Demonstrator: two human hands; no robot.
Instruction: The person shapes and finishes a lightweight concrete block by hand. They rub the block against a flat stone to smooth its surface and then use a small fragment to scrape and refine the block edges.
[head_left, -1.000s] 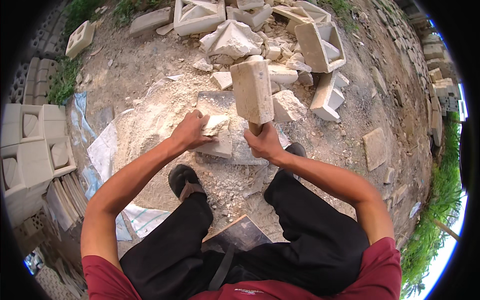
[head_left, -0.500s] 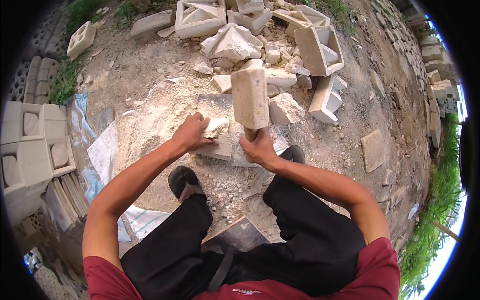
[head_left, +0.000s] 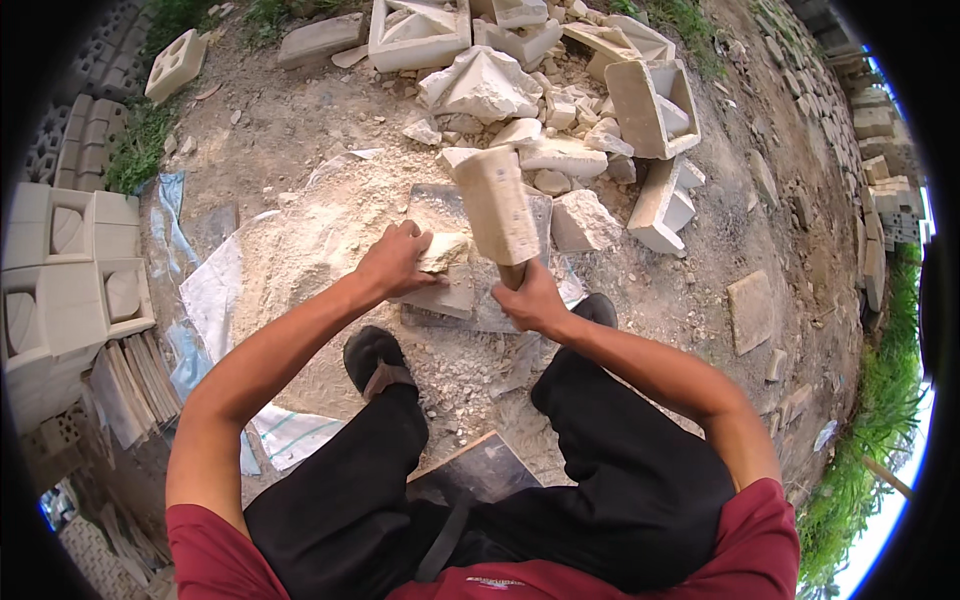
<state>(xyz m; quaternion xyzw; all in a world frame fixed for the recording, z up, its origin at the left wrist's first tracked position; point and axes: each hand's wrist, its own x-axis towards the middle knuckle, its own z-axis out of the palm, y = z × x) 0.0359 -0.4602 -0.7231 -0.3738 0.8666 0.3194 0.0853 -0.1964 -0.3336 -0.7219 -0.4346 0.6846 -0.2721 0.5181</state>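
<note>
My right hand (head_left: 534, 298) is closed round the short handle of a mallet (head_left: 497, 207). Its blocky, pale, dust-covered head is raised above a dark board (head_left: 536, 212), tilted a little to the left. My left hand (head_left: 398, 262) grips a broken chunk of cream-coloured block (head_left: 444, 252), fingers curled over its left side. Beneath that chunk, a flat pale piece (head_left: 447, 292) rests on the board. The mallet head is apart from the chunk, just to its right. Part of the board is hidden by the mallet and my hands.
Beyond the board lies a heap of broken pale blocks (head_left: 482, 85). Crushed pale powder (head_left: 300, 270) spreads to the left over white sheeting (head_left: 213, 297). Decorative hollow blocks (head_left: 75, 265) are stacked at far left. My shoes (head_left: 372, 358) flank the rubble near the board.
The mallet head has tipped to the left and come slightly lower. My left hand still grips the chunk; the whole view has shifted a little.
</note>
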